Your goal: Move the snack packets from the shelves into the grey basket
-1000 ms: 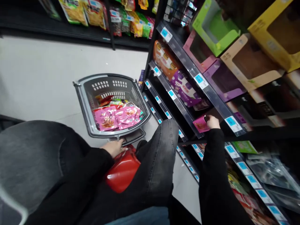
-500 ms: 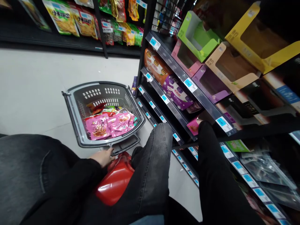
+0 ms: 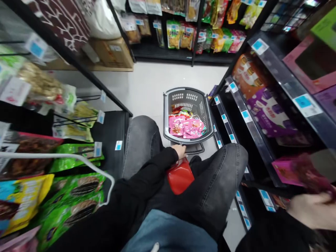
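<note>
I am squatting in a shop aisle over a red stool (image 3: 180, 176). My left hand (image 3: 180, 151) grips the near handle (image 3: 194, 149) of a grey plastic basket (image 3: 166, 115) on the floor. Several pink snack packets (image 3: 187, 126) lie in the basket. My right hand (image 3: 309, 210) is blurred at the lower right. It is pulled back from the shelf and closed on a dark pink packet (image 3: 313, 175). Another pink packet (image 3: 285, 171) lies on the dark shelf just left of it.
Black shelves on the right carry purple bags (image 3: 270, 112), orange bags (image 3: 245, 75) and blue price tags. A rack close on my left holds green packets (image 3: 76, 189) and a yellow one. A cardboard box (image 3: 111, 52) and more snack shelves stand at the aisle's far end.
The view has swung left and back, bringing the left rack into sight. My right hand has drawn away from the shelf toward me with a packet. My left hand has stayed at the basket handle.
</note>
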{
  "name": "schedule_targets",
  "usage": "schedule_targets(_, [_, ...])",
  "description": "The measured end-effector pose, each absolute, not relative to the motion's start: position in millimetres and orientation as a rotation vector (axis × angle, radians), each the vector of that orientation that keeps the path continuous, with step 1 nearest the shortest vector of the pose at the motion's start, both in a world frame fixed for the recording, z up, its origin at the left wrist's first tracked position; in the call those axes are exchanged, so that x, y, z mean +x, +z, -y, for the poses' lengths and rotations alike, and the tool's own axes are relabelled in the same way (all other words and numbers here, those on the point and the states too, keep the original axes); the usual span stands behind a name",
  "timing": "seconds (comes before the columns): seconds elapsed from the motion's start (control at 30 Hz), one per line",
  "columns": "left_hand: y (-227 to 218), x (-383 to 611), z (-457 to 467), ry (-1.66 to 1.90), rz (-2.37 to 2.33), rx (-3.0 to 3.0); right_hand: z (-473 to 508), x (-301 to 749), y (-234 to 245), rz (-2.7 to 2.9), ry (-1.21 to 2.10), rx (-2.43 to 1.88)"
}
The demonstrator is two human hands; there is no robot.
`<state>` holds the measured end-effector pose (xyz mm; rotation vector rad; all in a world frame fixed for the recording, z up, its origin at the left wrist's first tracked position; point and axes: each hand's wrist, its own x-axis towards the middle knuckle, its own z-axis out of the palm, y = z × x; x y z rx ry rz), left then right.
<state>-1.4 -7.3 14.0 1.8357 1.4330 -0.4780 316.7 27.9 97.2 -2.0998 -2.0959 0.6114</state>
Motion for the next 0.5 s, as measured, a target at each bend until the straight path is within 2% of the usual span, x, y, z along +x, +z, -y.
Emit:
schedule_targets(0.1, [24,3,5,-0.022,-1.427,1.758,-13,289,93,1.948,0.761,-1.926])
schedule_targets(0.2, [32,4,4,0.427,-1.084,1.135,2,268,94,1.777,0.892,-1.761])
schedule_targets(0.27, [35,0,4,0.496,-0.775,0.754,4,250,92,1.668,0.987,-1.645])
schedule_targets(0.33, [35,-4,5,0.528,-0.67,0.625,-2,230,85,1.571,1.086,-1.557])
schedule_targets(0.5, [26,-11,-1,0.645,-1.011,0.702,-26,201,54,1.207,1.303,-1.487])
